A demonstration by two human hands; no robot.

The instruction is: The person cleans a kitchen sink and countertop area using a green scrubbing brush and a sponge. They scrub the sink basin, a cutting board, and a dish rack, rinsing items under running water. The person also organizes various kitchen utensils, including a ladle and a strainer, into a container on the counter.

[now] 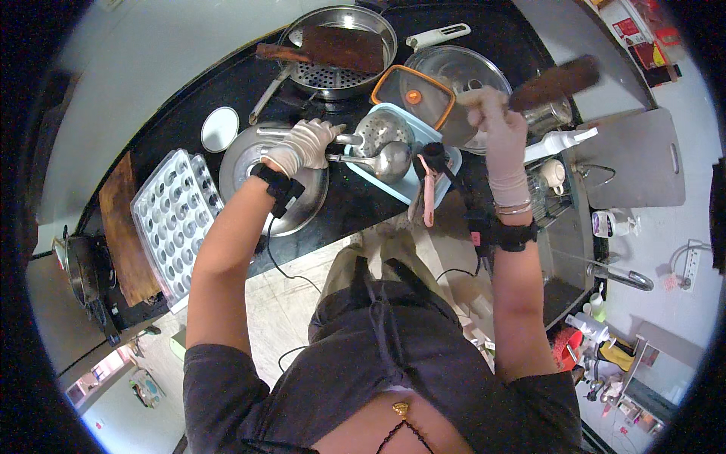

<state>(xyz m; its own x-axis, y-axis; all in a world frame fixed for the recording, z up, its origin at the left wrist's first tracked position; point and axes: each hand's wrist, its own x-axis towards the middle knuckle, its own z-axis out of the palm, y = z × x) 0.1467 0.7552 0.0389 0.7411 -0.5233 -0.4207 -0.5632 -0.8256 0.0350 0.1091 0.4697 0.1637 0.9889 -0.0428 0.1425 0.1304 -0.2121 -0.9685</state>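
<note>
My left hand [309,144], in a pale glove, is closed on the handles of a perforated metal skimmer [383,133] and a metal ladle [391,163]. Their heads lie over a light blue plastic tray [391,187]. My right hand [499,122], gloved too, is raised at the right by a blurred dark brown utensil [556,82]; its near end meets the fingers. Pink-handled kitchen tools [429,196] lie across the tray's right end. An orange-rimmed lid [413,96] rests behind the tray, partly over a round glass lid [471,62].
A steel steamer pan [340,91] with dark wooden pieces stands at the back. A large round metal lid [300,198] lies under my left hand. Left are an egg tray [176,221] and wooden board [127,227]. A dish rack and sink [567,261] are right.
</note>
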